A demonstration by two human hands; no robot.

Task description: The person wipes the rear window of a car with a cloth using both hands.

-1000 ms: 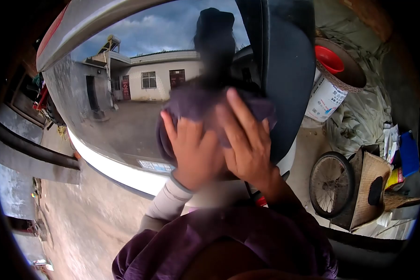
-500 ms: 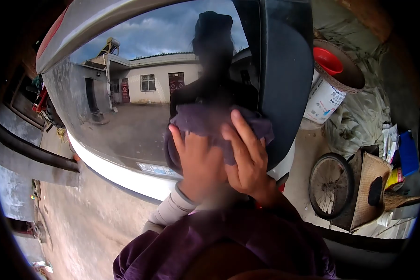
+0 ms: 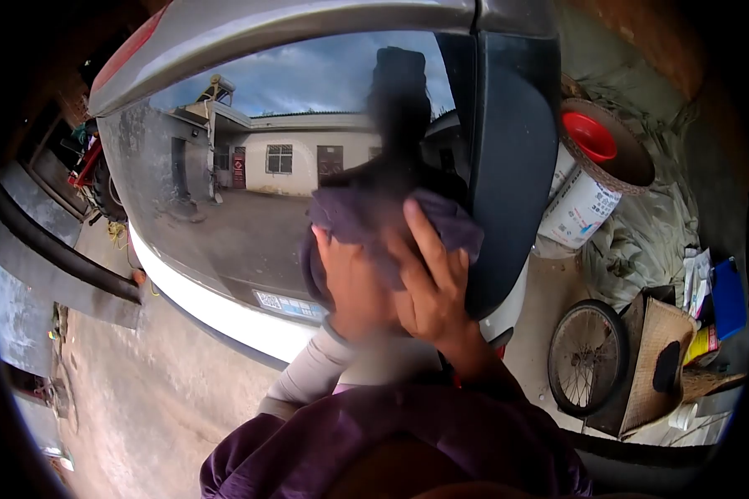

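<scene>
A dark purple cloth (image 3: 341, 213) is bunched up in front of a car's rear window (image 3: 225, 187). My left hand (image 3: 354, 279) grips its left part, the fingers curled into the folds. On the right part of the cloth lies my right hand (image 3: 434, 287), with a couple of fingers stretched upward over the fabric and the others bent; its thumb is hard to make out. A blurred patch covers the middle, between the hands. Whether the cloth touches the glass I cannot tell. The dark glass reflects a courtyard, sky and a person's outline.
Below the window sits a label (image 3: 290, 304) above the white bumper (image 3: 200, 295). To the right are a white bucket (image 3: 578, 208), a red basin (image 3: 589, 136), a spoked wheel (image 3: 588, 358) and a woven panel (image 3: 659, 366). Concrete floor (image 3: 133, 366) extends at left.
The view has shifted, so the car and the things at right sit lower in the picture. Both hands stay on the cloth, and the right fingers have moved slightly left.
</scene>
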